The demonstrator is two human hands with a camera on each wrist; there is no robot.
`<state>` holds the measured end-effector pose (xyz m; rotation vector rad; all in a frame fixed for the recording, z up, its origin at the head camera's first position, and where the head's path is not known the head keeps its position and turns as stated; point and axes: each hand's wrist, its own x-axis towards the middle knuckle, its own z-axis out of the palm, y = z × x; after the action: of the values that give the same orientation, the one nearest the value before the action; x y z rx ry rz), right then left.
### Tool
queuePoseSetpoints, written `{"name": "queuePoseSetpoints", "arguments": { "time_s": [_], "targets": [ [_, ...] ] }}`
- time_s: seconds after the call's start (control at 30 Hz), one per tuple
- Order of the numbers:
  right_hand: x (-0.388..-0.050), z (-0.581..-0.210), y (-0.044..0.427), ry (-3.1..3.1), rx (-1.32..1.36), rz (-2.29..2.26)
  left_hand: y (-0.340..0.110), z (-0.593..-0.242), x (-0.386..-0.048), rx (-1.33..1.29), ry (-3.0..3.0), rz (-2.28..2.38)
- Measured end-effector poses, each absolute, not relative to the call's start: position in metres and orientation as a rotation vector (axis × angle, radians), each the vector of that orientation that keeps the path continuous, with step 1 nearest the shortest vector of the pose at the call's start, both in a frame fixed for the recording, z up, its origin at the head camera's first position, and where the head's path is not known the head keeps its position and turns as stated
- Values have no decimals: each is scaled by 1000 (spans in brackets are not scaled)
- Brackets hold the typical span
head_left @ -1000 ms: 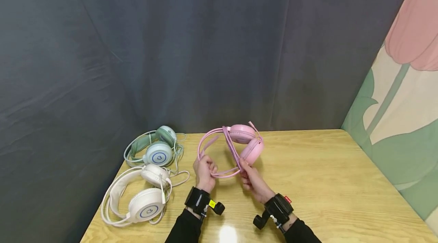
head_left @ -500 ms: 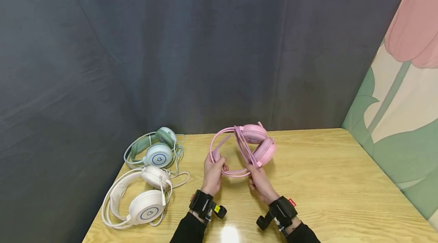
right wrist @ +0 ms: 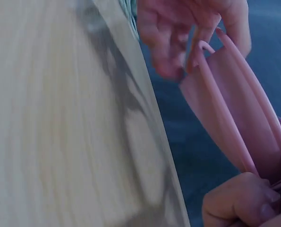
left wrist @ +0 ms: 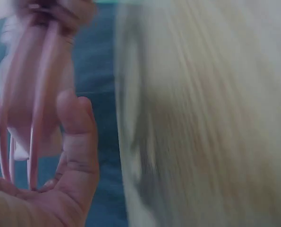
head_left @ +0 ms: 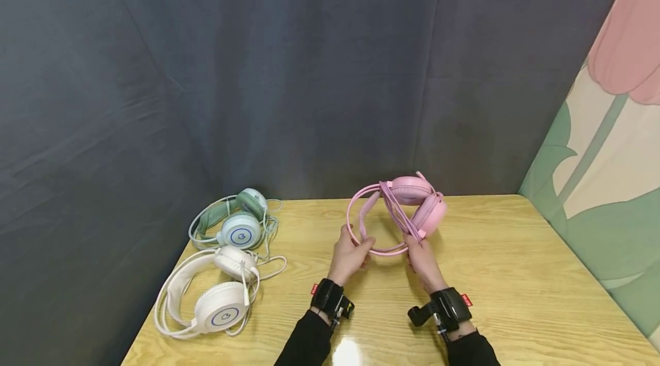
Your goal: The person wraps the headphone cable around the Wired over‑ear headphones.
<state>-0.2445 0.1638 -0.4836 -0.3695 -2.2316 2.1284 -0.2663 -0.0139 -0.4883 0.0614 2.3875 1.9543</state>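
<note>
White headphones [head_left: 223, 307]: lying at the table's left end, nearer the person, their pale cable trailing beside the ear cups.
Green headphones [head_left: 241, 232]: resting just behind the white pair, cable bunching at their right.
Left hand [head_left: 350, 254]: closing thumb and fingers around the outer curve of the pink headband, leaving little gap.
Pink headphones [head_left: 412, 189]: hanging raised off the table between both hands, headband facing left, ear cups pointing right and away from the person.
Pink cable [head_left: 395, 209]: running in a bundle across the headband's opening.
Right hand [head_left: 425, 263]: pinching the headband and cable bundle together, just beside the nearer ear cup.
Wooden table [head_left: 521, 274]: spreading beneath everything.
</note>
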Motion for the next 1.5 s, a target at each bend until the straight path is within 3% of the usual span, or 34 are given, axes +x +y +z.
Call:
{"name": "queuePoseSetpoints", "arguments": {
  "time_s": [0.23,0.73,1.03,1.3,1.5],
  "targets": [
    [-248,-484,206,-2283,-440,2020,34,-482,-283,89,2675,1648],
    [-241,-500,281,-2273,-608,2073,125,-495,-292,13,2410,1770],
    [-236,-501,306,-2309,-725,1929,145,-494,-284,149,2191,1837],
    [-229,-494,318,-2777,-727,1139,148,-496,-285,315,2472,1455],
    [-222,-483,325,-2905,-654,1136,153,-492,-285,406,2726,1110]
  ]
}}
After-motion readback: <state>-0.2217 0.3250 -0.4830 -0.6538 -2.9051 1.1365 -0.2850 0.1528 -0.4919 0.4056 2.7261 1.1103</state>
